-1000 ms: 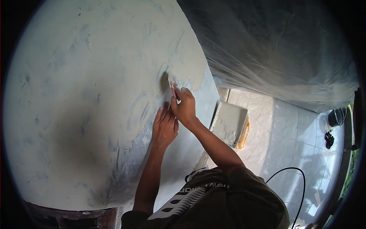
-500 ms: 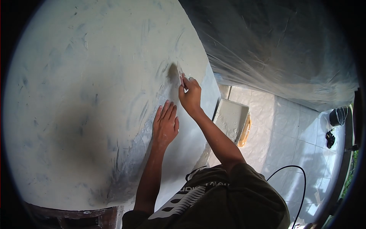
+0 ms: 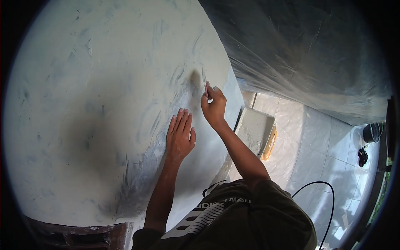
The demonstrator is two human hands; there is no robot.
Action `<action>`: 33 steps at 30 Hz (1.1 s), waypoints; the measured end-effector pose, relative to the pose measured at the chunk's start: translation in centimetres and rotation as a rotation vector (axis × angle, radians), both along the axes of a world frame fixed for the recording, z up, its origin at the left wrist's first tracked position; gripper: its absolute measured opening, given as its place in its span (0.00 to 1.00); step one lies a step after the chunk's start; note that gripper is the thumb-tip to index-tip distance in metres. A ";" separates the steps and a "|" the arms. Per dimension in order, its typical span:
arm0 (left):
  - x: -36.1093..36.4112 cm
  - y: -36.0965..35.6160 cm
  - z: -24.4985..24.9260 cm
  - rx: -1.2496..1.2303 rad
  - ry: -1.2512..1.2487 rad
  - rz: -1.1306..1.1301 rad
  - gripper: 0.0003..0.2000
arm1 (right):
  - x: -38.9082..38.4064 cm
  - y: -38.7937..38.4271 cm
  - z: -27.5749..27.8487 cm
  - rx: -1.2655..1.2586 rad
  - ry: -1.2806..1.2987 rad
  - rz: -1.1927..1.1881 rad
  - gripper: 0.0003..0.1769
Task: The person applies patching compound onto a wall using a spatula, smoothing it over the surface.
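Observation:
A pale plastered wall (image 3: 125,83) with grey smears and streaks fills the left and middle of the view. My left hand (image 3: 180,135) lies flat against it, fingers stretched upward and thumb apart. Higher and to the right, my right hand (image 3: 214,106) is closed round a putty knife (image 3: 206,85). The thin blade points up and is seen nearly edge-on, close to the wall, with a dark shadow just left of it. Much of the handle is hidden in my fingers. A darker grey patch (image 3: 146,175) runs down the wall left of my left forearm.
Right of my right forearm stands a pale tray (image 3: 256,129) with whitish paste, above an orange-yellow edge. Plastic sheeting (image 3: 308,58) hangs at upper right. On the tiled floor (image 3: 308,137) are a dark bucket (image 3: 372,133) and a black cable (image 3: 332,200). A brown wooden frame (image 3: 83,237) borders the wall below.
My right hand with the putty knife has moved slightly right and down, and the blade's shadow shifted with it. My left hand stays flat in nearly the same place.

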State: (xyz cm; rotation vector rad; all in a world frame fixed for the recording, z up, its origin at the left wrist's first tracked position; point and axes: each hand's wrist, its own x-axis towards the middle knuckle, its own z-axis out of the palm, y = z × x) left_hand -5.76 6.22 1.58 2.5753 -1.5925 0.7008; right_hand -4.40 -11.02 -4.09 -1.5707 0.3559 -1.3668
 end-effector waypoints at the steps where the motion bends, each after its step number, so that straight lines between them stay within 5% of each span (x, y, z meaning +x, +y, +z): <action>1: 0.0 0.0 0.0 0.000 -0.003 0.005 0.22 | 0.8 -1.1 0.0 0.014 0.031 -0.027 0.23; 13: -1.3 -1.3 4.4 0.006 -0.094 0.041 0.22 | 0.1 1.8 -0.6 -0.138 0.041 0.066 0.23; 21: -0.6 -1.7 6.3 0.019 -0.157 0.078 0.23 | 5.1 -1.1 1.0 -0.110 0.193 -0.077 0.24; 28: -0.7 -1.8 5.2 0.014 -0.115 0.078 0.23 | -0.5 2.4 -1.3 -0.038 0.109 0.178 0.23; 33: -0.7 -1.4 3.6 0.007 -0.083 0.058 0.23 | 4.2 -2.6 -0.2 -0.011 0.083 -0.053 0.23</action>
